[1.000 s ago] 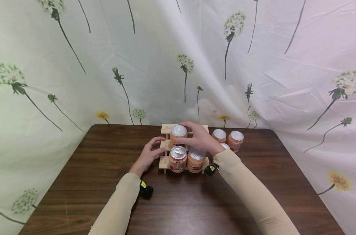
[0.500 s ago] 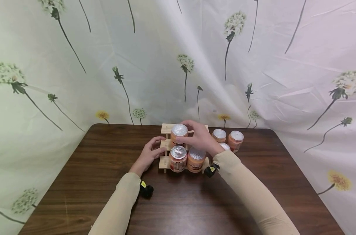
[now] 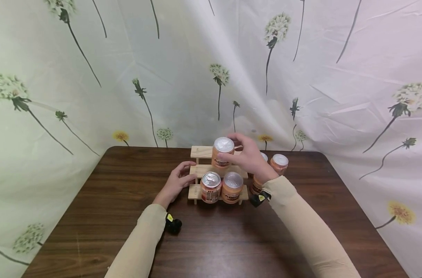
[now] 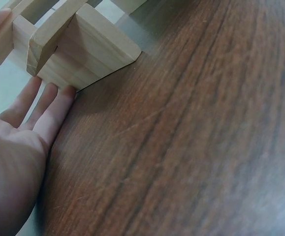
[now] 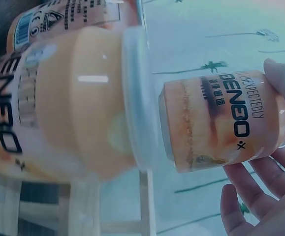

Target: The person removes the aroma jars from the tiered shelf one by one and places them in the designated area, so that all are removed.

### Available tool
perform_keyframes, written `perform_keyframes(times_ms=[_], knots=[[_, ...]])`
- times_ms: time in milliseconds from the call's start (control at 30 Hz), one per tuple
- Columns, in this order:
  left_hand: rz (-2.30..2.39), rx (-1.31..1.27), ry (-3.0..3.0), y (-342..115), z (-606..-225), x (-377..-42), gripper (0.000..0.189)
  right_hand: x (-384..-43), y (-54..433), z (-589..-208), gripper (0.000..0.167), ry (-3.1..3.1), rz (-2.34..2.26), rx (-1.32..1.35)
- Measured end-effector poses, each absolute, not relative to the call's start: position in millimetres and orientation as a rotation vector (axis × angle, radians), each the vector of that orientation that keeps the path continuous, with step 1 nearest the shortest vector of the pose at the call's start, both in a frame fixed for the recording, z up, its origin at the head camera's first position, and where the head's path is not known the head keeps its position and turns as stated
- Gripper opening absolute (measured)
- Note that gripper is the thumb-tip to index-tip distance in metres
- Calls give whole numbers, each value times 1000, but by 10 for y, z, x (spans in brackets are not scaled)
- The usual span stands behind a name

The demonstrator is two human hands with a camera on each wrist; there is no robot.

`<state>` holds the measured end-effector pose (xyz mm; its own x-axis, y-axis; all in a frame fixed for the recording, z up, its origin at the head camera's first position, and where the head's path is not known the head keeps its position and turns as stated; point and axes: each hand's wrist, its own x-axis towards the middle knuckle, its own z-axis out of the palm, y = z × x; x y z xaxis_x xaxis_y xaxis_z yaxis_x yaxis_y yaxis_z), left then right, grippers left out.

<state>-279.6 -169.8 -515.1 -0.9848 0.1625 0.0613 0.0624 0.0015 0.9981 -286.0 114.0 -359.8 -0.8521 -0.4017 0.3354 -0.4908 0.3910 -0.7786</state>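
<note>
My right hand (image 3: pixel 249 156) grips an orange printed can (image 3: pixel 222 156) with a silver lid. In the head view, this upright can overlaps the top and middle steps of a small wooden step rack (image 3: pixel 201 152). The right wrist view shows thumb and fingers around one end of the can (image 5: pixel 211 123), its other end apart from the rack. My left hand (image 3: pixel 177 181) holds the rack's left side, thumb and index finger at the middle step's end. In the left wrist view, its other fingers (image 4: pixel 53 115) reach the side panel. Two cans (image 3: pixel 211 188) (image 3: pixel 232 188) stand on the bottom step.
Several more cans (image 3: pixel 279 163) stand on the brown wooden table (image 3: pixel 134 185) right of the rack, partly hidden behind my right hand and wrist. A curtain with dandelion prints (image 3: pixel 183 77) hangs behind the table's far edge.
My right hand has lifted its can off the left part of the middle step and carried it up and to the right. The left hand stays at the rack's side.
</note>
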Motion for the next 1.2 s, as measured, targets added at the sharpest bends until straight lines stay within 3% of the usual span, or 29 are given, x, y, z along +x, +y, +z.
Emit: perform_keyframes(times_ms=[467, 1200], knots=[[2133, 251, 2194, -1700, -5129, -2776, 47, -2853, 1623, -3525, 47, -2443, 1492, 750], [2159, 229, 2154, -1686, -5132, -2795, 46, -2692, 2352, -3640, 50, -2480, 1465, 475]])
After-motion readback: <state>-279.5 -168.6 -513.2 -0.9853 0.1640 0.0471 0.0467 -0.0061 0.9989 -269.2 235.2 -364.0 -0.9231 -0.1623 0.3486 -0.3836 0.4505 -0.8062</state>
